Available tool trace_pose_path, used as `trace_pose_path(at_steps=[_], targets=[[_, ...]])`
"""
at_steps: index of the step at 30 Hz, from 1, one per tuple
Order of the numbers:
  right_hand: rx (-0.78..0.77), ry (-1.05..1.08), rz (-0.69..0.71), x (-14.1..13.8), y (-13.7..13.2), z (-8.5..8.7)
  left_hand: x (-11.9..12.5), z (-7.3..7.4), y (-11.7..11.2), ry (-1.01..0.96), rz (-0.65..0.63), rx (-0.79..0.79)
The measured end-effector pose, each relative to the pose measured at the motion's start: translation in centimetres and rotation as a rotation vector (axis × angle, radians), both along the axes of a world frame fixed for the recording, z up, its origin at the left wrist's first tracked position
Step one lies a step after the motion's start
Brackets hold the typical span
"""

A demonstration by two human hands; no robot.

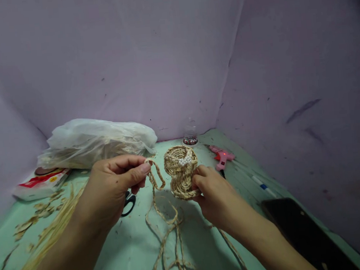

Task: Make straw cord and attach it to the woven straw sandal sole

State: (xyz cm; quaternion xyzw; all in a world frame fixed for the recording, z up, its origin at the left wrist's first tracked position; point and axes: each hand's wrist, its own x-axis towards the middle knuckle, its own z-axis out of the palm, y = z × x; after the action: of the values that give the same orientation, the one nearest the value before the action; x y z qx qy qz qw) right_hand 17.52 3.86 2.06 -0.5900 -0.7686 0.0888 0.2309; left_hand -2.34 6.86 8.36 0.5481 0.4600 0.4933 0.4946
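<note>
My left hand [125, 173] pinches a looped end of braided straw cord [159, 183] between thumb and forefinger. From there the cord hangs down and lies in loose strands on the table. My right hand [208, 187] grips the lower right edge of a small woven straw piece [182, 183], coiled in two rounded parts, holding it up above the table. White pearl-like beads [185, 160] sit across its upper part. A short gap separates the looped cord from the woven piece. Partly behind my left hand lie black-handled scissors [129, 204].
At the back left is a white plastic bag [101, 137], with a red and white packet [42, 185] beside it. Straw strips [59, 229] lie at left. A clear container of beads [190, 139], pink glue gun [222, 156], glue stick or pen [264, 186] and dark phone-like slab [301, 229] occupy the right.
</note>
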Motion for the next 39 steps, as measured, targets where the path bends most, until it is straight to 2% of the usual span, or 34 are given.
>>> trace_pose_path(at_steps=[16,20,24,27,29,31,35,37,39], targets=[[-0.023,0.013,0.012,0.0,0.1,0.1,-0.2,-0.1,-0.1,0.029,-0.002,-0.014],[-0.054,0.001,0.004,0.2,0.7,-0.7,-0.1,-0.2,0.0,0.019,-0.013,-0.012],[-0.16,-0.031,-0.015,0.9,1.6,-2.4,0.8,-1.0,0.2,-0.02,-0.072,-0.077],[-0.163,-0.054,-0.03,1.3,1.7,-2.3,1.7,-2.0,0.4,-0.02,-0.131,-0.19],[-0.101,0.079,-0.077,1.0,1.4,-1.2,2.1,-2.7,0.6,-0.008,-0.157,-0.236],[-0.118,0.384,-0.095,0.5,1.0,-0.1,2.5,-3.2,0.7,-0.002,-0.163,-0.252],[-0.423,1.1,-0.033,-1.1,0.7,0.9,2.9,-3.9,0.7,-0.001,-0.126,-0.269],[-0.539,1.313,-0.021,-1.8,0.7,0.5,3.1,-4.1,0.6,-0.001,-0.108,-0.294],[-0.596,1.41,0.015,-2.3,0.7,0.1,3.2,-4.3,0.5,0.001,-0.101,-0.331]])
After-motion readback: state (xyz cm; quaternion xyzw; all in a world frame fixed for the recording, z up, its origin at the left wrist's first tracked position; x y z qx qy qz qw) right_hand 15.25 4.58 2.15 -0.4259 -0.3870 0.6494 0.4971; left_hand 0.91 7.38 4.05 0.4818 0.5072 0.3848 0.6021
